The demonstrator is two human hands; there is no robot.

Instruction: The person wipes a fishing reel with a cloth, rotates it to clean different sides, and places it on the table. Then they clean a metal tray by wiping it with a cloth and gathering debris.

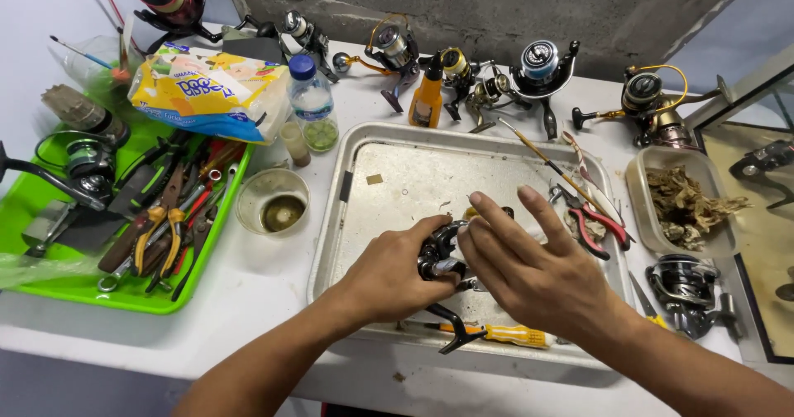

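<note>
Now | left hand (389, 278) clamps reel (440, 256) over tray (397, 148) centre | right hand (529, 268) spread, fingertips on it | risk: small parts drop, roll toward screwdriver (504, 333) at 6 o'clock.

I note a green tray (50, 289) of hand tools at left, a capped water bottle (313, 101), an orange bottle (428, 98), red-handled pliers (591, 222), spare reels (542, 74) along the wall.

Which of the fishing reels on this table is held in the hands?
The dark reel over the metal tray, gripped by the left hand and touched by the right hand; the others lie untouched.
</note>
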